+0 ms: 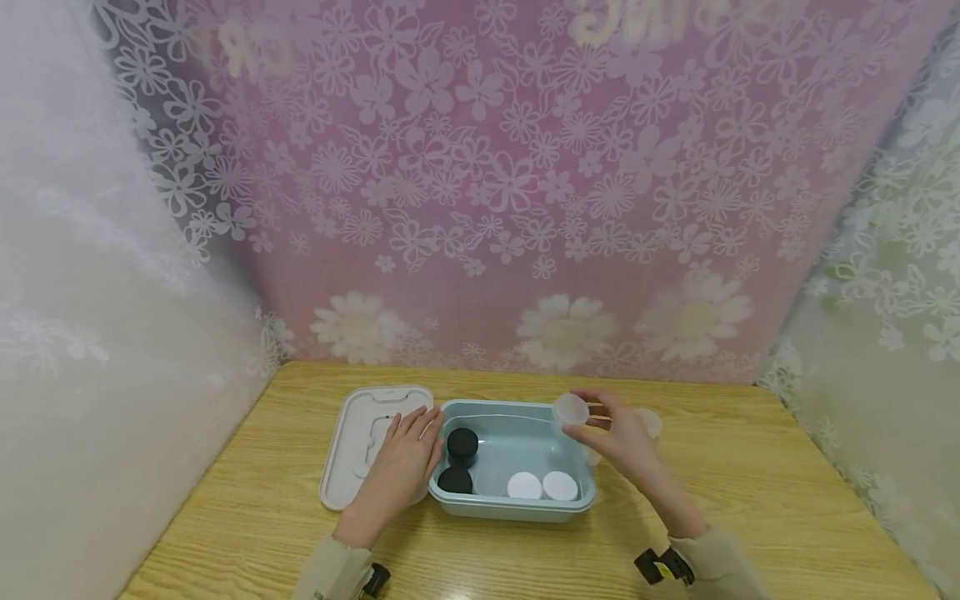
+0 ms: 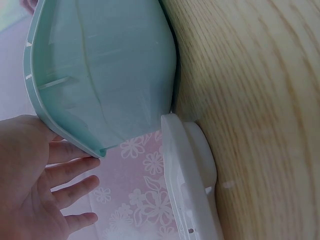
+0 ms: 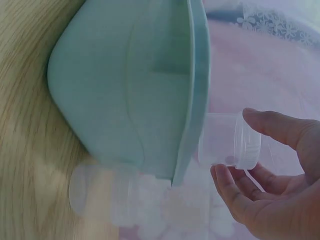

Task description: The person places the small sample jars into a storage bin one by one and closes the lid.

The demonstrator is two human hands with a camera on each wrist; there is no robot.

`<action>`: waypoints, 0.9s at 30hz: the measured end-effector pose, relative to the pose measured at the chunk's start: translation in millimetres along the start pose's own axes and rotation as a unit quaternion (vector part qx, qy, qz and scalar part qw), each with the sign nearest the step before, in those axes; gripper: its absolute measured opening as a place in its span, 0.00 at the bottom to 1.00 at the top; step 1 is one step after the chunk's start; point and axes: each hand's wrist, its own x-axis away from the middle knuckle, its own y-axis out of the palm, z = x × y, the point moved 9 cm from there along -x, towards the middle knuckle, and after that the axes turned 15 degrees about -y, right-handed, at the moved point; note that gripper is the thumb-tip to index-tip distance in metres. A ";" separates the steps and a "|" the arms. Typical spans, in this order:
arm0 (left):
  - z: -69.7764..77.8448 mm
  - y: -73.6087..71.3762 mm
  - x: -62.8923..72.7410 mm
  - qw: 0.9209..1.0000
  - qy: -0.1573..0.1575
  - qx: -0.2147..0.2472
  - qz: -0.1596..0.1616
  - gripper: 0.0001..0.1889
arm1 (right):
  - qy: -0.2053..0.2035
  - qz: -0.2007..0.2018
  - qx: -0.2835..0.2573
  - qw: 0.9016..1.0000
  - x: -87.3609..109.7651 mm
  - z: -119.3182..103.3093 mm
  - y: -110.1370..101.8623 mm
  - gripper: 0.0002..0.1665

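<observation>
A wood-grain table fills the lower view, with a pink flowered curtain at 12 o'clock and pale drapes at 9 and 3. On the table sits a blue box. Taking the box as the dial, a clear jar is above its rim at 1 o'clock, the cap pinched between the right hand's thumb and fingers. The left hand, fingers straight, touches the rim at 9.

The head view shows mostly the jar's round end; the right wrist view shows its see-through side and ribbed cap, plus a second clear jar outside the box. Only the head view shows two black jars inside at 8 and 9, and two white caps at 4 and 5. A whitish lid lies beyond the 9 o'clock side, partly covered by the left hand.
</observation>
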 end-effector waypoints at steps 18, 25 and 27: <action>1.0 1.2 0.0 1.000 -0.001 -0.004 -0.003 0.22 | -0.024 -0.081 -0.007 0.996 -20.0 -10.4 80.7 0.30; 0.2 2.0 0.4 1.000 0.000 -0.008 -0.001 0.22 | -0.034 -0.125 0.019 0.991 -24.7 -6.9 103.6 0.28; 0.1 1.7 0.2 1.000 0.000 -0.008 -0.001 0.22 | -0.035 -0.134 0.025 0.990 -25.7 -8.4 108.8 0.28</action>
